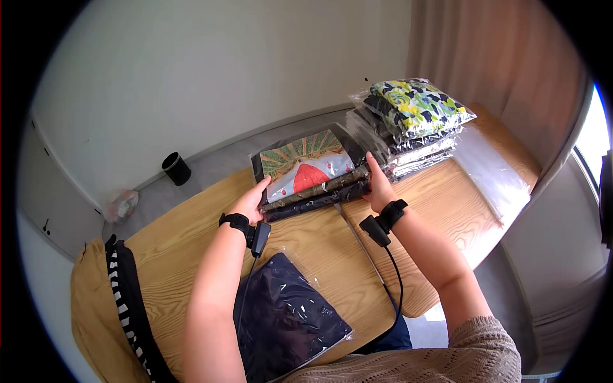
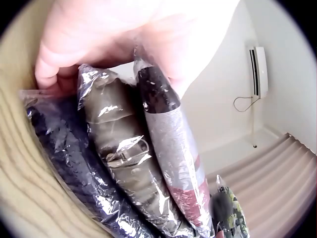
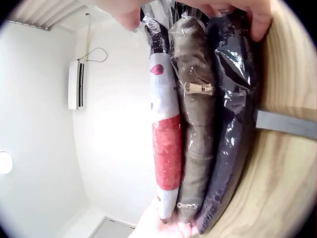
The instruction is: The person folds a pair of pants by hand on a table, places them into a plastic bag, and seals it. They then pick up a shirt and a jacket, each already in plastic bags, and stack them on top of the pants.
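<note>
Three folded garments in clear plastic bags lie stacked on the wooden table. On top is a printed garment (image 1: pixel 310 167) in green, pale grey and red. Under it lies an olive garment (image 3: pixel 196 114) with zips, and at the bottom a dark navy garment (image 3: pixel 233 114) rests close to the tabletop. My left hand (image 1: pixel 248 204) grips the left end of this stack, thumb at the top bag and fingers curled down by the lower bags. From the other end my right hand (image 1: pixel 381 186) holds the stack the same way, thumb up along its side.
A taller pile of bagged clothes, a floral one (image 1: pixel 418 108) on top, stands at the back right. Flat clear bags (image 1: pixel 488 169) lie beyond. Nearer me is a dark bagged garment (image 1: pixel 287 313). Tan and striped clothing (image 1: pixel 121 313) hangs at the left. A metal strip (image 1: pixel 361 239) crosses the table (image 1: pixel 172 249).
</note>
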### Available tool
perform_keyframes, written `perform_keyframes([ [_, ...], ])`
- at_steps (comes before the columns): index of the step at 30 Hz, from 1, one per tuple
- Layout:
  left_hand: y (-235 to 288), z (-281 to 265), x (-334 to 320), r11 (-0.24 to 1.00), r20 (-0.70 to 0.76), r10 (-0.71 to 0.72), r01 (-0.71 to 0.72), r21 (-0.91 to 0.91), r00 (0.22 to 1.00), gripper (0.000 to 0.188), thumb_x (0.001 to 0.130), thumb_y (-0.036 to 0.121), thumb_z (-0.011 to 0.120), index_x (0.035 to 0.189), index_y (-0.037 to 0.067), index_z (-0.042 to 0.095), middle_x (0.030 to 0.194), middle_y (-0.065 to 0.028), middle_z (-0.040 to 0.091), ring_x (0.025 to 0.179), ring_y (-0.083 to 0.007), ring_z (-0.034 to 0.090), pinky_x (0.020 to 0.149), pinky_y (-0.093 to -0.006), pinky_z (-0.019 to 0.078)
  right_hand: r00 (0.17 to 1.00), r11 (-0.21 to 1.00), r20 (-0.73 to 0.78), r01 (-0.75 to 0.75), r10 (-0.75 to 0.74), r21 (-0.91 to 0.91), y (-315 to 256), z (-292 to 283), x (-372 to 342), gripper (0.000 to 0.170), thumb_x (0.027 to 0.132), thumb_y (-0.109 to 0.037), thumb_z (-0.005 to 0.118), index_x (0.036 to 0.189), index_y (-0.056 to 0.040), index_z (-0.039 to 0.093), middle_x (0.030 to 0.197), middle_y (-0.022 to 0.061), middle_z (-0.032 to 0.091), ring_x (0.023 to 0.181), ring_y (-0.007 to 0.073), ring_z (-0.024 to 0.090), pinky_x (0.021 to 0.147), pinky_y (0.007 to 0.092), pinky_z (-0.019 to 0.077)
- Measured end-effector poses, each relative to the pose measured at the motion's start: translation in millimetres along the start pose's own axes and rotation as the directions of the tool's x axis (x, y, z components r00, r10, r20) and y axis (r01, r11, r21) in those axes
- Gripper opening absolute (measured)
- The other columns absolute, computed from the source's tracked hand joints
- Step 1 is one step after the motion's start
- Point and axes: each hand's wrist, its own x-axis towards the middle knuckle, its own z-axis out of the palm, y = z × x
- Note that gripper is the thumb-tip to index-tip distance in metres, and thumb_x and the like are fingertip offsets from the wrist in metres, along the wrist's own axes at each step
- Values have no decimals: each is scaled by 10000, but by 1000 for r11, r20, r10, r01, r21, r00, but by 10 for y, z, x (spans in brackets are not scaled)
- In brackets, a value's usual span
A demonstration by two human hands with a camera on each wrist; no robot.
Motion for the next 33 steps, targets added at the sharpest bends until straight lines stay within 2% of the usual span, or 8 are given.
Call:
perform_keyframes([
  [7, 69, -365, -180, 996, -64, -76, 79, 45, 995, 195, 829, 308, 658, 916, 134, 648, 941, -17, 672, 839, -174, 605, 693, -376, 475, 934, 955, 207, -275, 292, -107, -100, -121, 39, 558, 822, -520, 520, 1146, -67, 557, 1105, 93, 610, 998, 243, 538, 912, 412, 357],
  [9, 45, -446, -417, 991, -105, -48, 61, 118, 993, 185, 816, 315, 662, 910, 156, 640, 928, 15, 657, 836, -143, 565, 635, -331, 399, 801, 912, 437, -351, 410, -213, 31, -221, 208, 456, 773, -485, 581, 986, -82, 583, 899, 99, 585, 827, 223, 527, 786, 352, 409],
  [11, 1, -565, -551, 980, -58, -146, 152, 127, 988, 187, 804, 324, 664, 911, 173, 631, 940, 32, 640, 854, -119, 524, 623, -306, 326, 773, 893, 447, -387, 450, -230, -87, -53, -71, 500, 785, -520, 580, 1010, -74, 583, 950, 117, 603, 886, 245, 551, 812, 381, 421],
  [13, -87, -673, -543, 976, -32, -183, 186, 115, 983, 202, 803, 331, 663, 920, 171, 627, 974, 23, 636, 913, -121, 521, 693, -333, 361, 866, 906, 308, -312, 395, -284, -126, 141, -247, 510, 803, -524, 591, 1032, -68, 586, 1005, 136, 617, 965, 275, 566, 858, 430, 433],
  [15, -123, -512, -704, 996, -41, 0, 4, 89, 999, 213, 799, 336, 665, 912, 160, 625, 968, 11, 635, 929, -137, 528, 740, -347, 385, 854, 942, 402, -325, 329, -79, -13, 259, -201, 360, 858, -362, 606, 1048, -56, 588, 1027, 153, 624, 947, 281, 599, 852, 504, 475],
  [19, 8, -437, -844, 969, -67, 240, -243, -42, 969, 202, 822, 243, 646, 908, 62, 618, 866, -48, 641, 766, -184, 617, 686, -396, 534, 904, 977, 372, -209, 211, -45, -62, 371, -288, 248, 910, -228, 527, 999, -6, 593, 914, 122, 653, 791, 244, 662, 747, 417, 561],
  [27, 225, -352, -2252, 931, -52, 364, -362, 53, 930, 237, 817, 284, 666, 935, 82, 631, 900, -37, 626, 795, -148, 593, 699, -330, 524, 871, 1000, 492, -12, 23, -25, -373, 499, -1300, 249, 928, -203, 514, 1015, 20, 582, 878, 91, 643, 750, 200, 643, 711, 344, 552],
  [33, -261, -247, -3643, 894, -149, 427, -441, -78, 892, 198, 853, 193, 627, 947, 20, 609, 857, -49, 627, 758, -123, 615, 670, -295, 540, 861, 994, 506, 10, 47, -109, -356, 521, -2418, 257, 924, -200, 538, 1062, 4, 612, 938, 63, 649, 763, 132, 621, 685, 252, 523],
])
